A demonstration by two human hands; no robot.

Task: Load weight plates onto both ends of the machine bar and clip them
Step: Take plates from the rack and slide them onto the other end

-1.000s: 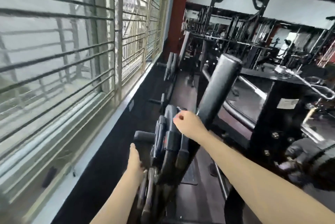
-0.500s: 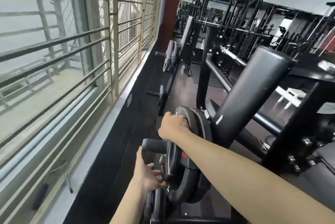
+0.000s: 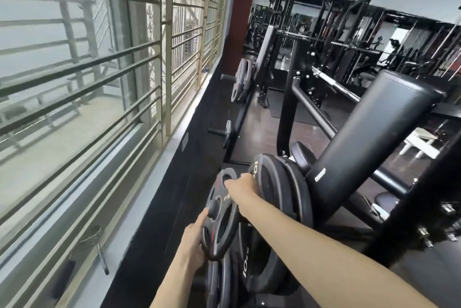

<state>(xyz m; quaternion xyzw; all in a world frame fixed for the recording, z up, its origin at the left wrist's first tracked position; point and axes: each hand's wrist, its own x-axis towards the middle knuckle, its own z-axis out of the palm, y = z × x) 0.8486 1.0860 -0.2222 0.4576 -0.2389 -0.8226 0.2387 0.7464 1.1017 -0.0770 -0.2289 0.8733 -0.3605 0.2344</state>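
While left hand (image 3: 193,245) gripped small plate (image 3: 220,213) lower rim, right hand (image 3: 240,188) clasped its top; bar end (image 3: 213,205) through centre hole.

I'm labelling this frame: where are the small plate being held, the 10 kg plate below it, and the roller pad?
small plate (image 3: 225,218): head view, face.
10 kg plate (image 3: 257,265): head view, face.
roller pad (image 3: 369,133): head view, side.

Both hands (image 3: 217,218) on 5kg plate (image 3: 219,210)
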